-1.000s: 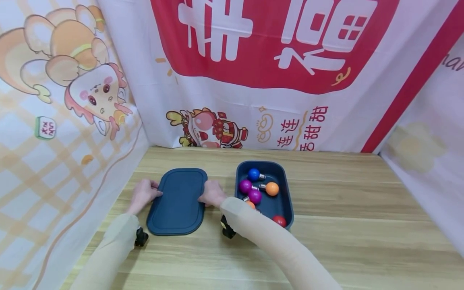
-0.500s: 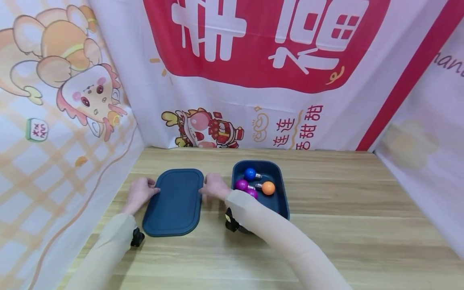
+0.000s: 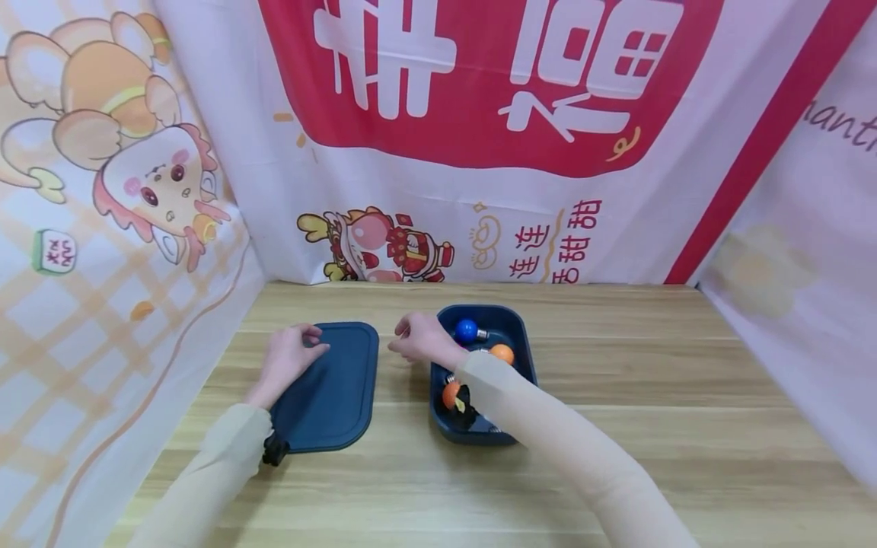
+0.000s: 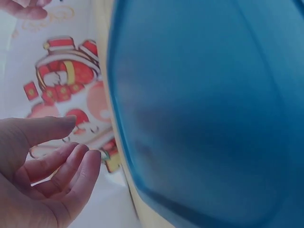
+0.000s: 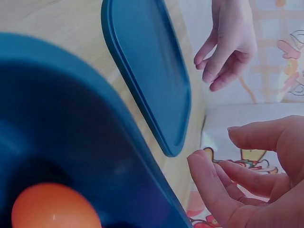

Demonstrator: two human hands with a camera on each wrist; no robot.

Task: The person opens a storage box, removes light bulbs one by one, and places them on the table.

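A dark blue lid [image 3: 336, 388] lies flat on the table. My left hand [image 3: 286, 358] hovers over its left part, thumb and fingers apart, holding nothing. Between the lid and a dark blue box, my right hand [image 3: 426, 339] hangs in the air with a gap between thumb and fingers. Inside the box [image 3: 524, 335] are a blue bulb [image 3: 467, 330], an orange bulb [image 3: 502, 353] and another orange one [image 3: 451, 394]; my right forearm hides part of it. The right wrist view shows an orange bulb [image 5: 54, 209] in the box and both hands empty.
The wooden table [image 3: 651, 365] extends to the right of the box. A printed cloth [image 3: 479, 221] hangs along the table's back edge, with more patterned cloth [image 3: 137, 304] at the left side.
Both hands have let go of the lid's edges and lifted; the left moved right over the lid, the right moved up and right towards the box. The head view has shifted slightly.
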